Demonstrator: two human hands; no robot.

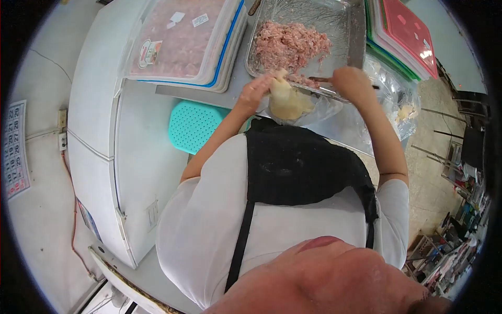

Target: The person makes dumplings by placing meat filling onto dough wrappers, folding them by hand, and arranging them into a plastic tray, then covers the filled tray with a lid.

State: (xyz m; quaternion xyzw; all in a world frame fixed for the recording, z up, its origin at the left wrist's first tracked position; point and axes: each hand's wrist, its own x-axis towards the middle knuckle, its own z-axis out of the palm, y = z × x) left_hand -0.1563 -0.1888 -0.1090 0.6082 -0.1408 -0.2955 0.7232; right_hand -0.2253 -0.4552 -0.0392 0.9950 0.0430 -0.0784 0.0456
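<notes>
- Gripping a stick (323, 79) in the right hand (354, 83), pointing it leftward across the near rim of the tray (339, 29).
- Grasping a pale sheet (281, 86) in the left hand (255, 93), just beside that rim (too blurred to make out its folds).
- Showing a heap of minced meat (287, 44) inside the tray, toward its left, with a smaller bit by the near rim, close to the stick's end.
- Lying just below the sheet: a yellowish pile (293, 108) with clear plastic about it, at the edge of the worktop (342, 131).
- Standing left of the tray: stacked tubs (175, 57), pinkish through the top lid; near them, lower down, a turquoise perforated piece (193, 127).
- Rising at the right: red, white and green trays (405, 36), stacked beside a clear bag (389, 99).
</notes>
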